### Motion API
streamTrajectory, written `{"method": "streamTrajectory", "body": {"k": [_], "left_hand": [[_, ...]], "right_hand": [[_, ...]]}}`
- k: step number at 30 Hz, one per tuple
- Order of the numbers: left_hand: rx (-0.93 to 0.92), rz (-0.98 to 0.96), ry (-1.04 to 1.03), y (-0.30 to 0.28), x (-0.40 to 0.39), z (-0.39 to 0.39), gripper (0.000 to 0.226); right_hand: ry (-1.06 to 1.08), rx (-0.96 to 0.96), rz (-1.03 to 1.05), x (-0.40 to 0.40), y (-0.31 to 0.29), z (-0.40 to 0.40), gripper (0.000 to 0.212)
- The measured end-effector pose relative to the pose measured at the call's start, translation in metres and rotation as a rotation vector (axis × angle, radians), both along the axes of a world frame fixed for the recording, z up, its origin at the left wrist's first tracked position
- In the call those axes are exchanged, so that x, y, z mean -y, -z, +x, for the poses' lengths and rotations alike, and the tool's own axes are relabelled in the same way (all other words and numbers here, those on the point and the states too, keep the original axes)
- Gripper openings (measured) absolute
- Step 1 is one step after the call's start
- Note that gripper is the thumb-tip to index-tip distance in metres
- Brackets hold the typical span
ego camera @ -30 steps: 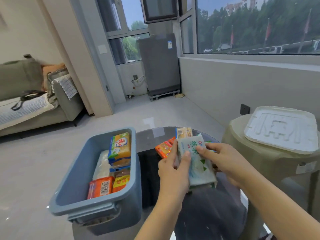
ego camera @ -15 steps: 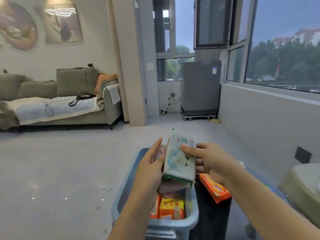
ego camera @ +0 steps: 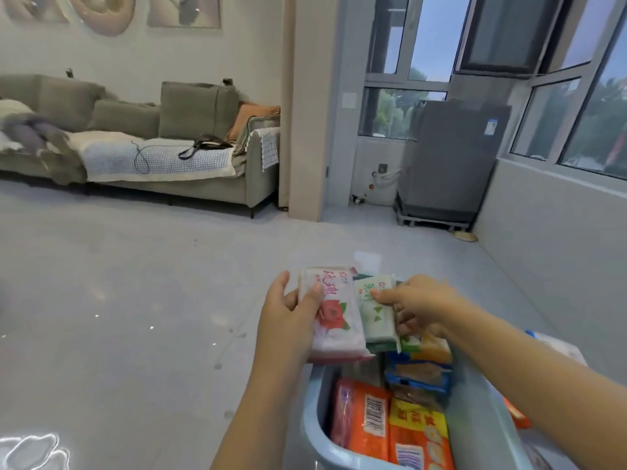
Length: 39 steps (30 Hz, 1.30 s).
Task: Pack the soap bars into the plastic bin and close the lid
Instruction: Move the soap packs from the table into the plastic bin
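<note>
Head view: the left hand grips one pink soap and the right hand pinches one green soap, both above the bin. Inside the bin lie two orange soaps, one yellow and one blue.

head view; worn camera faces forward and down; close above bin; sofa far behind
</note>
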State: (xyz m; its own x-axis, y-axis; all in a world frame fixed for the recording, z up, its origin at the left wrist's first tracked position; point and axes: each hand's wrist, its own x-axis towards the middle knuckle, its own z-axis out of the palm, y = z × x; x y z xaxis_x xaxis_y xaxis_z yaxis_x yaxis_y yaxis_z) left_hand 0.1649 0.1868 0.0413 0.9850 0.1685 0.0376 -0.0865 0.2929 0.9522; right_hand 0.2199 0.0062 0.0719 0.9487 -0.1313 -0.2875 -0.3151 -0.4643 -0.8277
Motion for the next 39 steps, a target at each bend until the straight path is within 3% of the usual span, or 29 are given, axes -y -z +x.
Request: {"method": "streamTrajectory", "body": {"k": [5,9,13,19,24,28,31,35,39], "left_hand": [[-0.022,-0.085,-0.065,0.011,-0.012,0.006,0.027],[-0.055,-0.142,-0.147,0.014,-0.019,0.004,0.028],[-0.053,-0.171,-0.166,0.013,-0.017,0.0,0.029],[-0.053,-0.167,-0.14,0.011,-0.009,-0.003,0.022],[-0.045,-0.107,-0.079,0.009,-0.003,-0.005,0.013],[-0.046,-0.116,-0.071,0.009,0.001,-0.006,0.015],[-0.043,-0.137,-0.071,0.01,0.001,-0.004,0.014],[-0.033,-0.13,-0.081,0.011,0.001,-0.002,0.014],[-0.055,-0.13,-0.092,0.014,0.001,-0.001,0.014]], "right_hand": [[-0.088,-0.086,-0.169,-0.016,-0.006,0.012,0.022],[-0.113,-0.123,-0.27,-0.027,-0.009,0.017,0.02],[-0.132,-0.055,-0.497,-0.029,-0.008,0.02,0.023],[-0.153,-0.091,-0.441,-0.009,-0.007,0.025,0.027],[-0.395,-0.05,-0.606,0.003,-0.004,0.027,0.037],[-0.417,0.086,-0.808,0.003,0.009,0.03,0.049],[-0.412,0.191,-0.835,0.004,0.016,0.03,0.055],[-0.567,0.161,-0.885,0.011,0.017,0.024,0.083],[-0.619,0.168,-0.956,0.014,0.022,0.016,0.089]]}}
